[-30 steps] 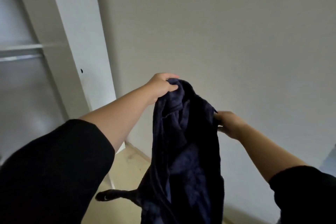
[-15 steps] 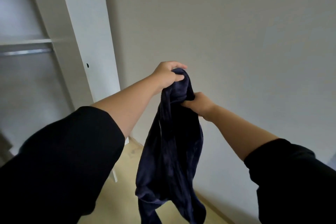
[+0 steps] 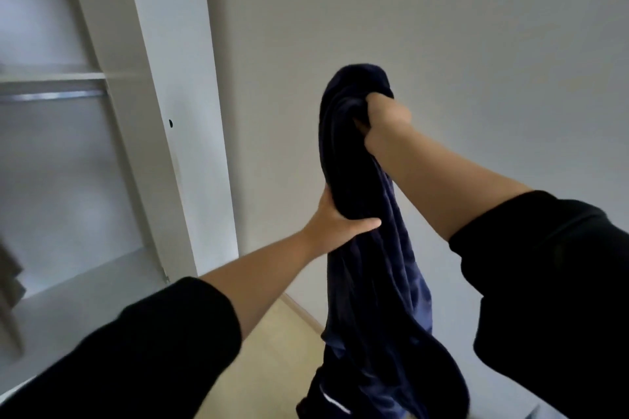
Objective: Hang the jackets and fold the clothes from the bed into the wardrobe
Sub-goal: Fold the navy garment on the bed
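Note:
A dark navy garment (image 3: 367, 265) hangs bunched in the air in front of a plain wall. My right hand (image 3: 383, 121) grips its top fold, held high. My left hand (image 3: 335, 223) holds the garment lower down, thumb across the front and fingers hidden behind the cloth. The bottom of the garment, with a small white mark, trails toward the floor. The open white wardrobe (image 3: 160, 112) stands to the left with a metal hanging rail (image 3: 51, 97) under a shelf.
The wardrobe's side panel (image 3: 190, 146) stands between the opening and the wall. A grey-brown piece of cloth (image 3: 10, 282) hangs at the far left edge. Pale wooden floor (image 3: 282, 343) shows below, with a skirting board along the wall.
My left hand let go of the garment's top and moved down to hold it lower. My right hand rose and now grips the top fold.

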Demonstrator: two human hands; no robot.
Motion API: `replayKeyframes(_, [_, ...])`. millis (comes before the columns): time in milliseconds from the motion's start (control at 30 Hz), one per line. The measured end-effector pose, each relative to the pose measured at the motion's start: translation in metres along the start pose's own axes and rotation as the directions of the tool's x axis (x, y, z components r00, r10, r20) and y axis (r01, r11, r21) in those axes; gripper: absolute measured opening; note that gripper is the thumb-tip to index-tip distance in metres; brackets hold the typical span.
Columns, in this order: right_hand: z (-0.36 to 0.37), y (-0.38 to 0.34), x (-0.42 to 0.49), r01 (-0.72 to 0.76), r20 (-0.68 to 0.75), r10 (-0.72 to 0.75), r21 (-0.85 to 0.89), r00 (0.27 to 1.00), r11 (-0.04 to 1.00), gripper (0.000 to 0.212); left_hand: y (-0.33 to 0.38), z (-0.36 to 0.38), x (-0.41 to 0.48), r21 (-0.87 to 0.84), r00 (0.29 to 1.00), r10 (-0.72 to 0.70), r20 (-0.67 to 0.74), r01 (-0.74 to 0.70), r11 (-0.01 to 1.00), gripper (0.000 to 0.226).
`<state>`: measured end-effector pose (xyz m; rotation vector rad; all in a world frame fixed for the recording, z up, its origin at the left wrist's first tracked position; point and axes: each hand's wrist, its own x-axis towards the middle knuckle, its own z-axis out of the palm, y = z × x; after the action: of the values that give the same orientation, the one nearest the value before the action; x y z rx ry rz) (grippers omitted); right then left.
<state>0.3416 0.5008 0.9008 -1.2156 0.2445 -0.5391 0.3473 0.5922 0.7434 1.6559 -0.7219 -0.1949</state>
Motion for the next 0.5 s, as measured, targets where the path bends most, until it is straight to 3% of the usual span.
replayKeyframes(100, [0.012,-0.008,-0.006,-0.006,-0.047,0.009,0.074,0.999,0.997,0.024,0.004,0.017,0.007,-0.081,0.970,-0.151,-0.189,0.138,0.987,0.046])
replayKeyframes(167, [-0.003,-0.010,-0.004,-0.020,0.026,0.016,0.135,1.000,0.991,0.006,0.010,0.013,0.015,-0.096,0.959,-0.198,-0.201,0.182,0.979,0.016])
replayKeyframes(200, [-0.017,-0.008,-0.002,-0.005,0.093,-0.003,0.091,0.996,0.996,0.008,0.014,0.008,0.017,-0.119,0.960,-0.210,-0.187,0.190,0.975,0.014])
replayKeyframes(300, [-0.077,0.020,-0.003,0.048,0.193,-0.003,-0.227,0.981,0.973,0.042,0.024,-0.005,0.021,-0.153,0.962,-0.219,-0.164,0.195,0.969,0.016])
replayKeyframes(367, [-0.123,0.051,-0.014,-0.005,0.290,0.137,-0.413,0.947,0.911,0.081,0.032,-0.012,0.027,-0.158,0.957,-0.238,-0.166,0.212,0.964,0.012])
replayKeyframes(433, [-0.159,0.087,-0.025,-0.105,0.422,0.341,-0.490,0.840,0.865,0.110,0.040,-0.017,0.034,-0.152,0.948,-0.266,-0.173,0.241,0.959,0.012])
replayKeyframes(500, [-0.174,0.118,-0.037,-0.235,0.494,0.492,-0.494,0.717,0.837,0.098,0.044,-0.020,0.039,-0.159,0.946,-0.274,-0.173,0.247,0.956,0.013])
